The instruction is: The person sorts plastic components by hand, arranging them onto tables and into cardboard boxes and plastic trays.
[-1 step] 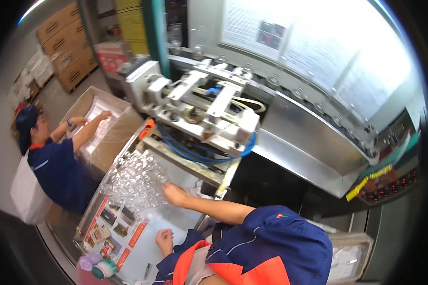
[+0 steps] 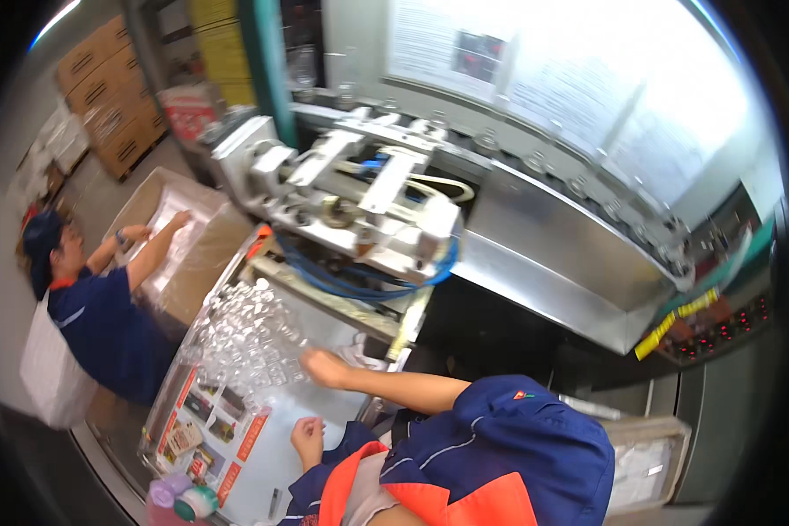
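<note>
Many small clear glass-like pieces (image 2: 250, 337), seemingly little bottles, lie heaped on a pale tabletop (image 2: 333, 317). At the heap's right edge is my right hand (image 2: 327, 368), its fingers curled inward and slightly blurred. Whatever it may hold is hidden. Lower down, near my body, my left hand (image 2: 308, 438) hovers over the table with bent fingers drawn together. I cannot make out anything between them. Beside the heap, a printed sheet (image 2: 223, 421) with photos and red strips lies on the table.
A white metal machine (image 2: 359, 197) with blue hoses stands beyond the table. Clear bottles (image 2: 486, 140) line a rail behind a steel chute (image 2: 552, 263). At left, a co-worker (image 2: 96, 307) reaches into a carton (image 2: 215, 250). Purple and green-capped containers (image 2: 193, 501) stand at the near corner.
The whole view has shifted slightly, so the machine and rail appear a little farther left. My hands stay in nearly the same places over the table.
</note>
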The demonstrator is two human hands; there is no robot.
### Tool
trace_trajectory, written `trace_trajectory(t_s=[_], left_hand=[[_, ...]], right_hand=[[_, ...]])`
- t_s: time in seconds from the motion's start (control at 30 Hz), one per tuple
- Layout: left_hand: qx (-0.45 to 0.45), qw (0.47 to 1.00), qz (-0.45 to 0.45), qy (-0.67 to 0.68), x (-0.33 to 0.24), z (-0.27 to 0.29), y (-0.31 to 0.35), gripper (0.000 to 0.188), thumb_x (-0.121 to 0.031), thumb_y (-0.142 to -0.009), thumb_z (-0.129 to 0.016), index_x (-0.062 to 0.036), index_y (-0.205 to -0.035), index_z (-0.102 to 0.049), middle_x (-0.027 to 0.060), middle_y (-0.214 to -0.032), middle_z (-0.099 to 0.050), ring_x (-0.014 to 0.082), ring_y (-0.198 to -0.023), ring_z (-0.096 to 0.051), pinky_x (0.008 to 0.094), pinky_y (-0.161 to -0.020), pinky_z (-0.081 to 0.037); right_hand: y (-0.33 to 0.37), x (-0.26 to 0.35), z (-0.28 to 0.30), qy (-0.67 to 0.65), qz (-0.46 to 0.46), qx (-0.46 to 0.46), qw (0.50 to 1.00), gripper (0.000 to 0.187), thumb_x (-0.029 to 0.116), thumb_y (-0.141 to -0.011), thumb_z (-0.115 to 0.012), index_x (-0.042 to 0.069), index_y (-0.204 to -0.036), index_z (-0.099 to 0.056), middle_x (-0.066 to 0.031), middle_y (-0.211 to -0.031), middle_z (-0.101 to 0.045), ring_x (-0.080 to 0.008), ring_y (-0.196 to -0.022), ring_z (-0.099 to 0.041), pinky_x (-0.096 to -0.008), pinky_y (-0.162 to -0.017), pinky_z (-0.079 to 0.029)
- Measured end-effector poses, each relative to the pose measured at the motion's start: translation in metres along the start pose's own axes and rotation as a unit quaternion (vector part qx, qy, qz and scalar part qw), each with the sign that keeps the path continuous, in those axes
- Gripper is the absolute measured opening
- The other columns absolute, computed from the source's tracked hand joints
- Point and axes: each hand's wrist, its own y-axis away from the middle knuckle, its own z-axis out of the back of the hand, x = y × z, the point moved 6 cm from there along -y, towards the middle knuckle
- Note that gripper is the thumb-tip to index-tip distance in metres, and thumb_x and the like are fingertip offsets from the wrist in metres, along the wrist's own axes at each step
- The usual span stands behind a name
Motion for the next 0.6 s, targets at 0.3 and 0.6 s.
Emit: trace_trajectory(t_s=[0.3, 0.6], left_hand=[[0.299, 0.936, -0.124, -0.139, -0.036, -0.186, 0.006, 0.009, -0.004, -0.081, -0.063, 0.0018, -0.088, -0.061, 0.007, -0.072, -0.065, 0.0099, -0.064, -0.061, 0.0236, -0.059, -0.048], [0.56, 0.749, -0.218, -0.28, -0.054, -0.35, 0.149, 0.011, -0.004, -0.08, -0.064, 0.0022, -0.089, -0.064, 0.0086, -0.073, -0.066, 0.0112, -0.066, -0.062, 0.024, -0.061, -0.051]], right_hand=[[0.396, -0.181, 0.118, -0.53, -0.29, -0.543, 0.583, 0.011, 0.004, -0.08, -0.05, 0.001, -0.079, -0.061, -0.0104, -0.068, -0.061, -0.0195, -0.058, -0.059, -0.0295, -0.052, -0.047], [0.682, -0.232, 0.22, -0.595, 0.064, -0.779, 0.189, 0.007, 0.005, -0.082, -0.059, 0.002, -0.077, -0.056, -0.0049, -0.067, -0.052, -0.0135, -0.059, -0.048, -0.0257, -0.054, -0.041]])
